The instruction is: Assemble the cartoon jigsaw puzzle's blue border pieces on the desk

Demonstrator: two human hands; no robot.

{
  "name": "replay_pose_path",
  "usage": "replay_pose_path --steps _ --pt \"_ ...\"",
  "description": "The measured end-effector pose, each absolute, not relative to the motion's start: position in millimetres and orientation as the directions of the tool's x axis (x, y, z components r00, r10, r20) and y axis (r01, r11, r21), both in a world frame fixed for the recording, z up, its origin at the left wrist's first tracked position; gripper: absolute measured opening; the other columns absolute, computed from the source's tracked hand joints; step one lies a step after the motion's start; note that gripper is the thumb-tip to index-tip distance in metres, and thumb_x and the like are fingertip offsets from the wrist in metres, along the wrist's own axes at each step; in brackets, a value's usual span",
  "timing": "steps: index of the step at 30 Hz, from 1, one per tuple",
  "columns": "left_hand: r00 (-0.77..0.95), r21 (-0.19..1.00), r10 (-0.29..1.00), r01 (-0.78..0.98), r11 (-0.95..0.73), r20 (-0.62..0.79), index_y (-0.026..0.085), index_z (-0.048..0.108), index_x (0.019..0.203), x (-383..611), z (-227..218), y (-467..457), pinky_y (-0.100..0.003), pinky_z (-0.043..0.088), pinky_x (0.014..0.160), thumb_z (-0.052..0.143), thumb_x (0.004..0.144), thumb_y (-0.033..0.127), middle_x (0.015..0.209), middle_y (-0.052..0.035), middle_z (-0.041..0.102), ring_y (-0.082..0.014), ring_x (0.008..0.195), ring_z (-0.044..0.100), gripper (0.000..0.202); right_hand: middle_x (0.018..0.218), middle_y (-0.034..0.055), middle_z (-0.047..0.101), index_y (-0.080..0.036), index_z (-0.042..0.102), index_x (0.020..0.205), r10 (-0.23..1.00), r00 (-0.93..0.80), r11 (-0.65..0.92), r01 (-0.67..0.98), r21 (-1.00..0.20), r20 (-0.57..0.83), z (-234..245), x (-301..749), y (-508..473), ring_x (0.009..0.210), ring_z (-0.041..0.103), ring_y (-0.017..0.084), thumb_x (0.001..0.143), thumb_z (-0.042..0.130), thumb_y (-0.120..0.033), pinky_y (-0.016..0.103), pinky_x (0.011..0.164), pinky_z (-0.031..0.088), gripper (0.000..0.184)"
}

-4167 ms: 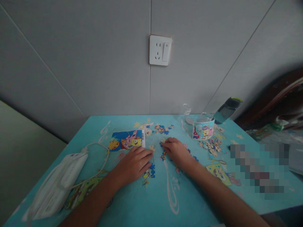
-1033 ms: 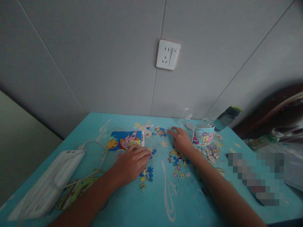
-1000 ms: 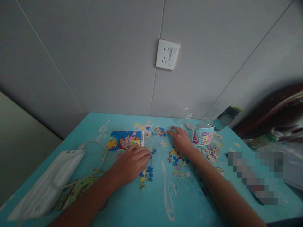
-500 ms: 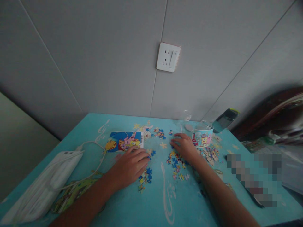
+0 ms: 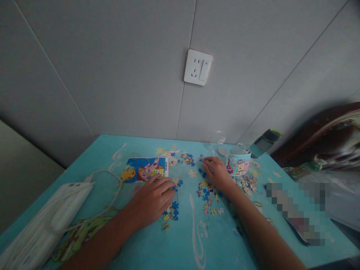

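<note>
My left hand [image 5: 156,197] lies palm down with its fingers stretched out. It partly covers a joined strip of blue and yellow puzzle pieces [image 5: 171,210] and reaches the lower edge of the picture card [image 5: 146,168]. Further right, the fingers of my right hand [image 5: 218,174] are drawn together, their tips at a small blue puzzle piece [image 5: 201,158]; the exact grip is too small to see. Below that hand lies a cluster of joined and loose pieces [image 5: 207,193]. Another joined section [image 5: 187,158] sits near the back of the table.
Beside my right hand stands a cartoon-printed tub [image 5: 238,164], with a heap of loose pieces [image 5: 248,183] in front. A clear bottle [image 5: 221,138] and a dark-lidded bottle [image 5: 264,142] are behind. A white power strip [image 5: 63,202] with cable lies left, a pixelated phone-like object [image 5: 294,213] right.
The fingers of my right hand have come closer together and shifted slightly toward the small blue piece. My left hand stays in place. The view has shifted a little.
</note>
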State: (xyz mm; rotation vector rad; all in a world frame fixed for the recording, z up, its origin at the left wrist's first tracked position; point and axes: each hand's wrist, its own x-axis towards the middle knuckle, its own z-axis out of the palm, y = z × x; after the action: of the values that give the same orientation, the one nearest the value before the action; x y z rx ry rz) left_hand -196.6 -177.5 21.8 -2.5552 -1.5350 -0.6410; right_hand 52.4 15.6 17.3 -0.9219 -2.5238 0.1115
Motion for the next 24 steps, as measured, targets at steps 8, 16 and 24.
replay_pose_path --steps 8,16,24 --pt "0.393 0.135 0.835 0.871 -0.472 0.386 0.021 0.068 0.109 -196 22 -178 -0.051 0.039 0.104 0.049 0.098 0.021 0.121 -0.0062 0.066 -0.0264 0.119 0.056 0.021 0.113 0.0074 0.069 -0.023 0.077 0.097 0.640 -0.709 0.758 0.646 -0.088 0.297 26 67 16 0.109 0.059 0.024 0.099 0.051 -0.033 0.040 0.101 0.043 0.028" --pt "0.388 0.154 0.842 0.870 -0.469 0.374 0.021 0.067 0.109 -195 24 -179 -0.050 0.039 0.105 0.050 0.099 0.022 0.119 -0.0052 0.067 -0.0251 0.118 0.056 0.020 0.136 0.0094 0.063 -0.020 0.065 0.128 0.672 -0.671 0.720 0.692 -0.061 0.313 18 45 24 0.125 0.054 0.026 0.103 0.042 -0.029 0.042 0.106 0.038 0.035" --pt "0.390 0.145 0.846 0.873 -0.465 0.365 0.021 0.067 0.110 -196 22 -179 -0.050 0.038 0.106 0.050 0.099 0.022 0.120 -0.0051 0.066 -0.0252 0.118 0.056 0.020 0.125 0.0070 0.070 -0.024 0.068 0.119 0.597 -0.767 0.792 0.610 -0.021 0.237 30 48 -13 0.126 0.056 0.025 0.103 0.045 -0.028 0.046 0.111 0.031 0.029"
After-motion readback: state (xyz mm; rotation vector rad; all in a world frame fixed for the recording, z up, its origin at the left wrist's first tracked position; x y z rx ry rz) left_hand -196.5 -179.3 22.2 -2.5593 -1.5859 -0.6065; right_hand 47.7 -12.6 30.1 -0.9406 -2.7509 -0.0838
